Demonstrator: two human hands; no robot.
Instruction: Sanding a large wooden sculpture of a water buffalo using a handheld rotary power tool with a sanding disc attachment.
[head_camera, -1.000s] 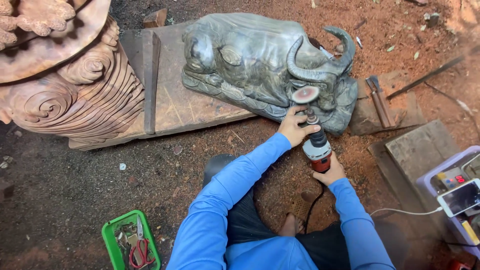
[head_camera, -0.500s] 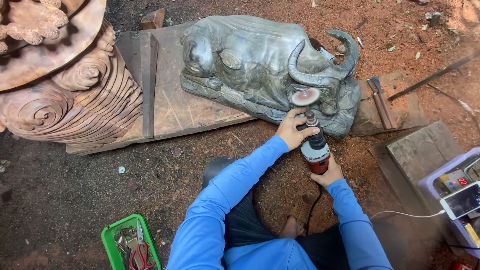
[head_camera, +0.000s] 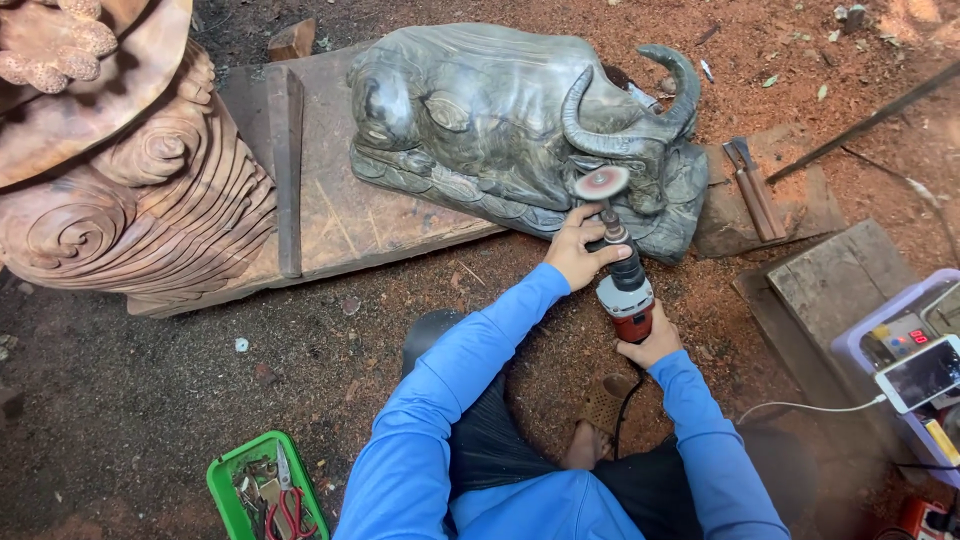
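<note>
The left hand (head_camera: 574, 252) was wrapped around the neck of a corded angle grinder (head_camera: 620, 285), fingers curled shut on it. The right hand (head_camera: 650, 345) gripped the grinder's red rear end from below, fingers closed. Just beyond the left fingertips, the round pinkish sanding disc (head_camera: 600, 183) touched the head of the dark carved buffalo statue (head_camera: 500, 120), which lay on a wooden plank (head_camera: 340, 215).
</note>
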